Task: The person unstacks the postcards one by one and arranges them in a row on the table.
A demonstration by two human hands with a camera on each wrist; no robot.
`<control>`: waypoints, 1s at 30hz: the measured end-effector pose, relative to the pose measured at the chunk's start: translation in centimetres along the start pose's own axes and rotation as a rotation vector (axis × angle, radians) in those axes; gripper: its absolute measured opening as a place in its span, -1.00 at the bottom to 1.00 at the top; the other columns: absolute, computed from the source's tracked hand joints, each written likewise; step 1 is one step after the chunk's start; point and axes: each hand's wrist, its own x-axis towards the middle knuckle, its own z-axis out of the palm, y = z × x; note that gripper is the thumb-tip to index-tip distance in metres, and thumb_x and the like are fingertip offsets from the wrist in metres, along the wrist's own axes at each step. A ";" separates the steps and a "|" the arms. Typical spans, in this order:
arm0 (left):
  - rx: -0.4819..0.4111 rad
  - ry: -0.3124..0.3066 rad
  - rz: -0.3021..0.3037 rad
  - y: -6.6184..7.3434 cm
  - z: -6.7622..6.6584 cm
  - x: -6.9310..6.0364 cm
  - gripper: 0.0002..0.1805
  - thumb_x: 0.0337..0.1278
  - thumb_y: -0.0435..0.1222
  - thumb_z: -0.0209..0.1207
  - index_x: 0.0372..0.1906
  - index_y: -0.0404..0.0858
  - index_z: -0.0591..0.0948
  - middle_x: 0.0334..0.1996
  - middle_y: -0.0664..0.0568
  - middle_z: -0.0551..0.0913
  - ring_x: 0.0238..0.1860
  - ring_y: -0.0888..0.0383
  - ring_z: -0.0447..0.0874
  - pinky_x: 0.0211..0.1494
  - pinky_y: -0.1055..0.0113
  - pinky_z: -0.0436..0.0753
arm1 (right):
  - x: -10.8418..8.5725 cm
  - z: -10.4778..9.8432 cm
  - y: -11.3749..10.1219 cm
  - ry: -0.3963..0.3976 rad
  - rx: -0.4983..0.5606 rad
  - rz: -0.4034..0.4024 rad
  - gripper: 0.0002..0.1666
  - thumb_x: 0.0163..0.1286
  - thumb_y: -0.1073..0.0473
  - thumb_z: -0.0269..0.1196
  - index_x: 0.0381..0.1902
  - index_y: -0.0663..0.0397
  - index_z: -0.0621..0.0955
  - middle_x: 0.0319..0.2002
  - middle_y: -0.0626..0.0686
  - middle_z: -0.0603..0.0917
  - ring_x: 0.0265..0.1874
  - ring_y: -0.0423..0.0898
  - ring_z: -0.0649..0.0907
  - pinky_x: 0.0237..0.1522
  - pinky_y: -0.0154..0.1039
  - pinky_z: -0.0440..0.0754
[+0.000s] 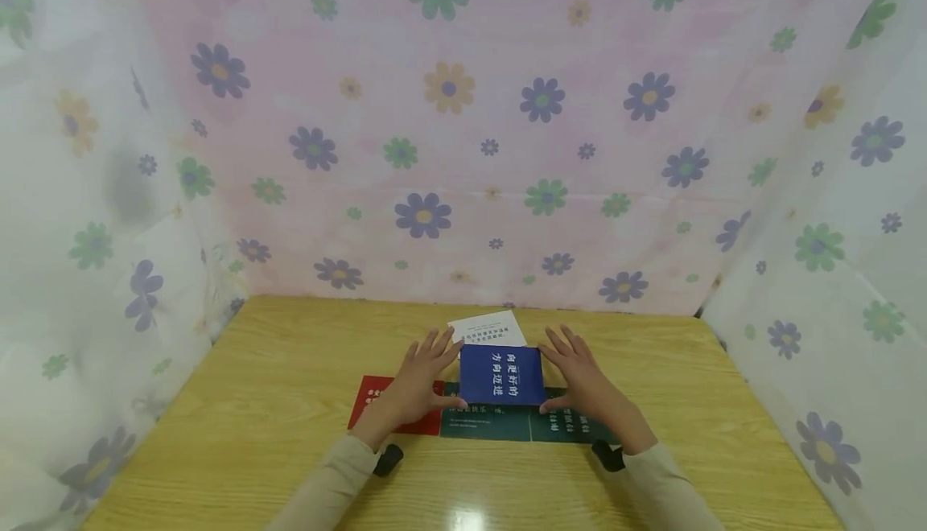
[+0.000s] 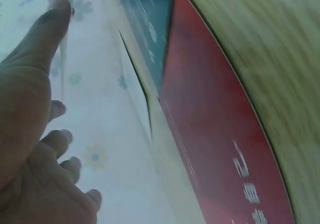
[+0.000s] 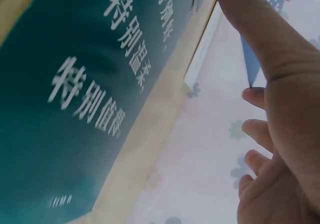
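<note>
A blue card (image 1: 481, 374) with white Chinese characters is held up between the two hands, above the other cards. My left hand (image 1: 420, 378) grips its left side, thumb at the near corner and a fingertip at the far one. On the right side, my right hand (image 1: 588, 378) holds it the same way; the right wrist view shows a blue corner (image 3: 251, 63) by the fingers. Beneath lie a red card (image 1: 365, 402) at left and two dark green cards, one in the middle (image 1: 485, 428) and one at right (image 1: 579, 426), partly hidden by the hands.
Behind the blue card, a white card (image 1: 488, 326) with dark print lies on the wooden table (image 1: 275, 402). Flowered cloth (image 1: 463, 153) hangs at the back and both sides. Black wrist straps (image 1: 389, 460) sit at the sleeve ends.
</note>
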 end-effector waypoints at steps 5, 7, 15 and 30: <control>0.003 -0.011 0.006 1.2 0.5 -0.4 0.08 0.02 0.06 0.47 0.59 -0.19 0.22 0.64 -0.15 -0.01 0.63 -0.30 -0.20 0.56 -0.40 -0.09 | -1.4 -0.4 -0.1 0.006 0.006 -0.001 0.23 -0.22 -0.02 0.73 0.39 0.32 0.46 0.53 0.39 0.20 0.54 0.44 0.06 0.47 0.45 0.04; 0.003 -0.014 0.008 1.6 0.7 -0.5 0.08 0.01 0.07 0.47 0.59 -0.21 0.23 0.64 -0.16 0.00 0.62 -0.32 -0.18 0.55 -0.41 -0.09 | -2.0 -0.5 -0.1 0.015 0.004 -0.002 0.23 -0.24 -0.02 0.73 0.38 0.34 0.47 0.52 0.41 0.21 0.53 0.46 0.08 0.45 0.47 0.07; 0.055 -0.025 0.020 3.0 2.4 -0.3 0.08 0.00 0.13 0.45 0.57 -0.21 0.26 0.62 -0.18 0.07 0.61 -0.32 -0.10 0.54 -0.41 -0.01 | -4.3 -1.0 0.5 -0.002 0.037 0.064 0.23 -0.22 0.00 0.73 0.41 0.29 0.45 0.53 0.39 0.22 0.53 0.44 0.05 0.40 0.54 0.09; 0.117 -0.070 0.040 6.5 4.5 0.4 0.07 -0.02 0.20 0.43 0.56 -0.17 0.31 0.61 -0.09 0.15 0.62 -0.21 -0.05 0.57 -0.30 0.07 | -8.7 -2.2 2.4 -0.012 0.087 0.120 0.25 -0.26 -0.09 0.72 0.39 0.27 0.47 0.51 0.41 0.24 0.49 0.48 0.07 0.33 0.57 0.15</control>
